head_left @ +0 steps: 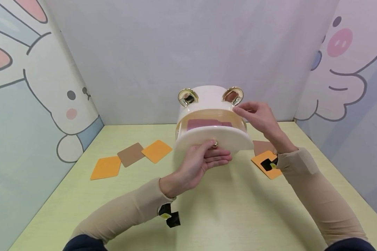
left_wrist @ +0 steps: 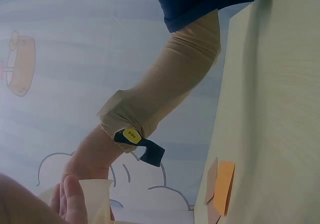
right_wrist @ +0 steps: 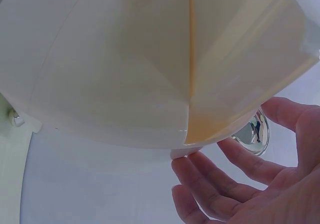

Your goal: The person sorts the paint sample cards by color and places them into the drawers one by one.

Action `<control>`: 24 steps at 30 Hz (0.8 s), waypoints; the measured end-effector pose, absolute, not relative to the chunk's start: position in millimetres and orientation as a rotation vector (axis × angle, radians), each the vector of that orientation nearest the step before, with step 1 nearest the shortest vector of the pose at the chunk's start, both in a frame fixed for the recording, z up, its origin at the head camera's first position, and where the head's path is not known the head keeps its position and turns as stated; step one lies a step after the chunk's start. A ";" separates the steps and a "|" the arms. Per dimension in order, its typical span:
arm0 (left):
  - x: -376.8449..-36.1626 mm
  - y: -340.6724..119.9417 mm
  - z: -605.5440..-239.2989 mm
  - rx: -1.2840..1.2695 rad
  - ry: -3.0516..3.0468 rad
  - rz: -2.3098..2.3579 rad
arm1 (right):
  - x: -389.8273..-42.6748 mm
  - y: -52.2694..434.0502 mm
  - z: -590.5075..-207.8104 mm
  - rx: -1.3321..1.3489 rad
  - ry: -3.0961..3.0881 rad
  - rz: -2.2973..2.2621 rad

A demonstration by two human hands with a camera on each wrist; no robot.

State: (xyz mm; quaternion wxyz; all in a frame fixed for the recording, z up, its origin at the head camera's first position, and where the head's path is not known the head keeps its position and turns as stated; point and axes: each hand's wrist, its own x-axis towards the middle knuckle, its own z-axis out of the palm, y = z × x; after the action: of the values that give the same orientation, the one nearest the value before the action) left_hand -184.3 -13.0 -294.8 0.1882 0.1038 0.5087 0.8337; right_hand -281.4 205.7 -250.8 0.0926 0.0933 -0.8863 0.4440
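Note:
A cream, bear-shaped drawer box (head_left: 207, 96) with two gold ears (head_left: 187, 96) stands at the middle of the pale table (head_left: 226, 209). Its drawer (head_left: 223, 138) is pulled out, and a maroon card (head_left: 204, 123) lies inside. My left hand (head_left: 216, 149) pinches the small gold knob (head_left: 215, 143) on the drawer front. My right hand (head_left: 243, 109) touches the box's upper right edge just below the right ear (head_left: 233, 94) with relaxed fingers. From beneath, the right wrist view shows the box (right_wrist: 125, 74), the right hand's fingertips (right_wrist: 197, 159) at its edge, and the ear (right_wrist: 252, 131).
Two orange cards (head_left: 106, 167) (head_left: 156, 151) and a brown card (head_left: 131, 154) lie on the table left of the box. On its right, a brown card (head_left: 261, 146) and an orange card (head_left: 265, 164) lie partly under my right wrist. Cartoon-printed walls close in three sides.

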 end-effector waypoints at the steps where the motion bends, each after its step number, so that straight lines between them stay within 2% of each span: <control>1: -185.8 -12.6 -294.6 0.292 1.437 2.346 | -281.3 205.7 -250.8 0.276 -2.634 1.317; 24: -222.1 -9.8 -291.2 0.244 1.470 2.384 | -281.1 206.5 -250.1 0.278 -2.650 1.300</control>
State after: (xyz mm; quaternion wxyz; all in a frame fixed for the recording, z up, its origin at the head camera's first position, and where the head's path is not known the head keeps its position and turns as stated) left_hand -222.1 -9.8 -291.2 0.1643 0.0855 0.5156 0.8365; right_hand -281.1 206.5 -250.1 0.0882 0.0934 -0.8904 0.4368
